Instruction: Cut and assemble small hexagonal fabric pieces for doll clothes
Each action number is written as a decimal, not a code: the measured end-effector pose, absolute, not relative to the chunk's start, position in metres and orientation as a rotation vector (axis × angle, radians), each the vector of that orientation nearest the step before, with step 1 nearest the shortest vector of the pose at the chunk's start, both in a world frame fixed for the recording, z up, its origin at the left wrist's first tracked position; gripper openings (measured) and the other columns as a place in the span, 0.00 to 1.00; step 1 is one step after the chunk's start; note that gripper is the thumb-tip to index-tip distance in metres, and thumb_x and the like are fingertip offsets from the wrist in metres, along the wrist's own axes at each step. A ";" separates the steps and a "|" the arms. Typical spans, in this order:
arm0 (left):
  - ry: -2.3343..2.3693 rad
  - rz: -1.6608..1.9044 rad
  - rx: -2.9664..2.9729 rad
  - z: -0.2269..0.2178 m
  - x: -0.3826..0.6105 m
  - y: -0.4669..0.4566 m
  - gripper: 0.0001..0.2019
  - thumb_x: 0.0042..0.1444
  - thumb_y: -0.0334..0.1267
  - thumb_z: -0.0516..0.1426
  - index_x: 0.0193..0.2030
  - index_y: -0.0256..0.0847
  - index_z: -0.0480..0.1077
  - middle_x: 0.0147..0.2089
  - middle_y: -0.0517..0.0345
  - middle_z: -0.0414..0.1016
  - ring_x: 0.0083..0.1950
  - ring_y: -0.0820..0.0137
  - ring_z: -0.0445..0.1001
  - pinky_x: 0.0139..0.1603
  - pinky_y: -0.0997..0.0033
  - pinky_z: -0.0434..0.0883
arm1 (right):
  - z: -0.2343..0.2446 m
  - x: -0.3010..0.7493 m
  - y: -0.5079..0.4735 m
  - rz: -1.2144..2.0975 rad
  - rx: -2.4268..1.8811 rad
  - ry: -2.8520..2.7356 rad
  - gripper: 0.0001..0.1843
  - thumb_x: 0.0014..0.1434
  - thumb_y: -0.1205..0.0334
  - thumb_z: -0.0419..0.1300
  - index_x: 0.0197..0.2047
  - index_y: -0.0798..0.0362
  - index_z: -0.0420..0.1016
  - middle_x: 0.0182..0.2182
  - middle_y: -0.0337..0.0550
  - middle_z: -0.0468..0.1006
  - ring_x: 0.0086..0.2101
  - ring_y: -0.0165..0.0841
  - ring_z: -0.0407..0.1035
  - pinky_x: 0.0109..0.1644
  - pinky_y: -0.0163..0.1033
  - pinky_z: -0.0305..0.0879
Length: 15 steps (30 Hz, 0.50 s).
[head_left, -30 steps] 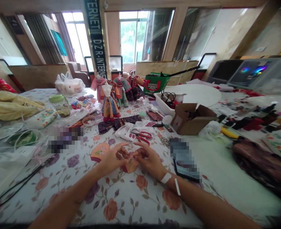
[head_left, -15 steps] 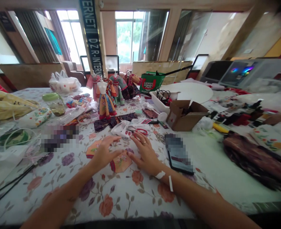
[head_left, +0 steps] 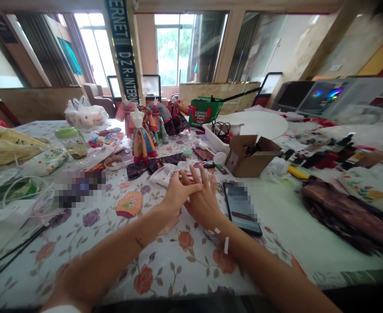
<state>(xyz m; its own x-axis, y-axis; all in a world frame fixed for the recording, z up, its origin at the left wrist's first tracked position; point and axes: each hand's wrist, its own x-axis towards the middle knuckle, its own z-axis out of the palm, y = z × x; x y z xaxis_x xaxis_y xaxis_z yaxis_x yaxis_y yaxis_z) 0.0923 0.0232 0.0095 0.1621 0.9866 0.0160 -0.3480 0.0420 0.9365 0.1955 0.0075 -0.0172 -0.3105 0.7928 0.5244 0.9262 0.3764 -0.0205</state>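
My left hand point(head_left: 178, 190) is closed over the fingers of my right hand point(head_left: 205, 202), its thumb lying across their backs near the index finger. My right hand is raised a little with its other fingers stretched apart; white tape strips are on its wrist. Flat below lies an orange embroidered fabric piece point(head_left: 172, 225), mostly hidden by my left wrist. A similar orange piece with a red border point(head_left: 129, 204) lies to the left. Just behind my hands is a white printed bundle point(head_left: 162, 174); the red-handled scissors there are mostly covered.
A phone point(head_left: 242, 208) lies right of my hands, near a brown cardboard box point(head_left: 252, 156). Small dressed mannequins point(head_left: 142, 134) stand behind, with dark patterned fabric point(head_left: 155, 164) before them. At left are a green-lidded jar point(head_left: 74, 143) and cables; a dark cloth point(head_left: 338, 215) lies right.
My left hand has moved right and up from the fabric onto my right hand's fingers. My right hand has lifted off the fabric and turned slightly, fingers pointing up.
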 end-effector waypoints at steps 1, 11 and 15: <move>0.886 1.249 0.998 0.009 0.093 0.024 0.27 0.36 0.30 0.69 0.43 0.47 0.64 0.41 0.52 0.75 0.48 0.56 0.74 0.50 0.52 0.67 | -0.016 0.196 0.008 -0.376 -1.497 -2.196 0.39 0.56 0.64 0.57 0.68 0.47 0.48 0.68 0.51 0.46 0.65 0.57 0.34 0.61 0.70 0.34; 0.837 1.269 0.847 0.022 0.085 0.011 0.23 0.39 0.27 0.67 0.40 0.44 0.63 0.32 0.58 0.76 0.35 0.65 0.78 0.43 0.63 0.73 | 0.008 0.204 0.006 0.026 -0.920 -2.507 0.40 0.54 0.63 0.59 0.67 0.58 0.48 0.64 0.53 0.56 0.66 0.43 0.36 0.66 0.53 0.46; 0.850 1.294 0.775 0.024 0.079 0.010 0.25 0.38 0.25 0.66 0.42 0.44 0.61 0.27 0.65 0.74 0.32 0.69 0.78 0.41 0.66 0.73 | 0.007 0.206 0.001 0.038 -1.015 -2.599 0.39 0.53 0.62 0.62 0.66 0.59 0.53 0.67 0.58 0.48 0.66 0.47 0.37 0.64 0.55 0.48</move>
